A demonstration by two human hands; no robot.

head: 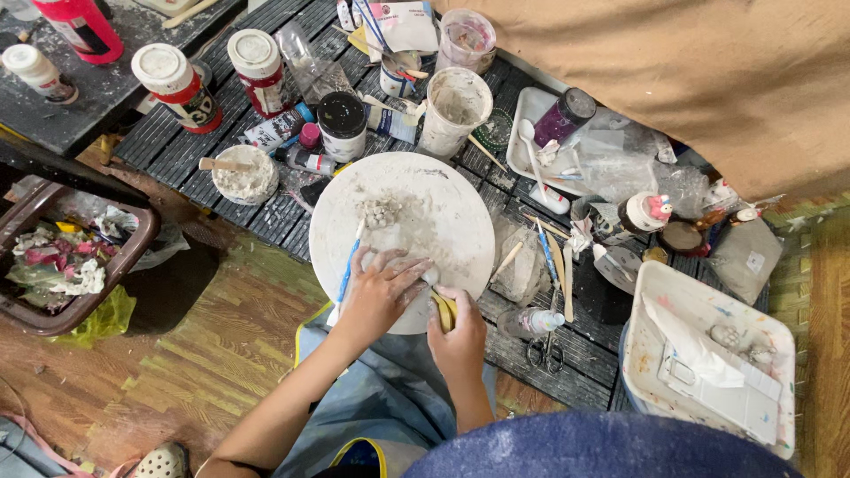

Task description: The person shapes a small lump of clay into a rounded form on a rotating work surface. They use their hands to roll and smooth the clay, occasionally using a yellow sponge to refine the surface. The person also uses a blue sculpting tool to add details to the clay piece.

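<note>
Under my left hand [379, 290], a grey clay lump [409, 270] pressed flat-palmed; right hand [456, 335] beside it pinches a yellow sponge [445, 310].

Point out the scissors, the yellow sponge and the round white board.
scissors [542, 351], head view, on the handle loops.
yellow sponge [447, 312], head view, on the strip showing beside the right hand [458, 341].
round white board [443, 208], head view, on a bare part of its top.

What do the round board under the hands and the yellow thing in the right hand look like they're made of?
Round board: probably plaster or painted wood, matte white, dusted with grey clay smears. Yellow thing gripped in the right hand: likely a sponge, soft-looking and mostly hidden. Left hand presses pale clay.
</note>
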